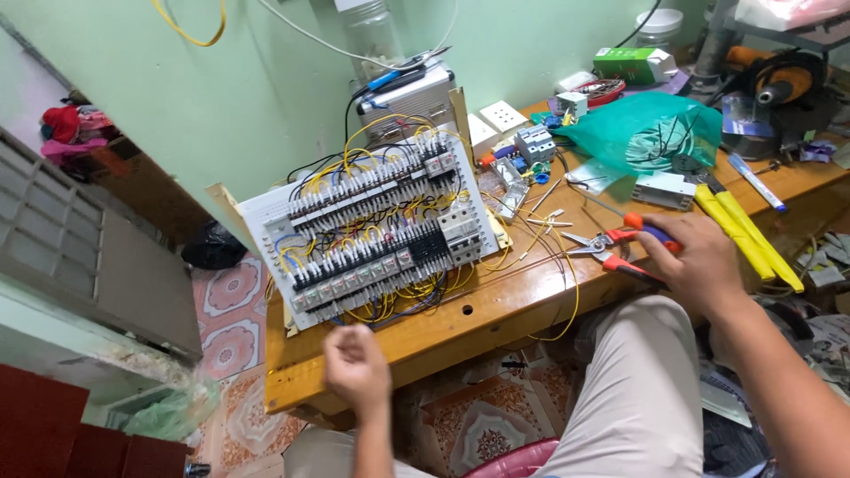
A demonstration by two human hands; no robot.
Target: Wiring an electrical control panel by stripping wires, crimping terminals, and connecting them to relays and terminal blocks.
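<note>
Room: mint-green wall behind a wooden tabletop (460, 323) crowded with tools.
Panel: white wiring board (372, 235), rows of relays and yellow and blue wires, leaning at the tabletop's left end.
Right hand (699, 261): grip clamped on red-handled pliers (611, 243) at the front edge, right of the panel.
Left hand (354, 363): fingers curled together, holding nothing visible, hovering just off the front edge below the panel.
Nearby: yellow-handled cutters (748, 235), green bag (642, 128) behind.

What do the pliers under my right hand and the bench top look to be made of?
The pliers: bare grey metal jaws with a dull shine; red handles with a blue part, probably plastic or rubber sleeves, under the right hand. The bench top: wood, going by the orange-brown grain and glossy, likely varnished, surface.
</note>
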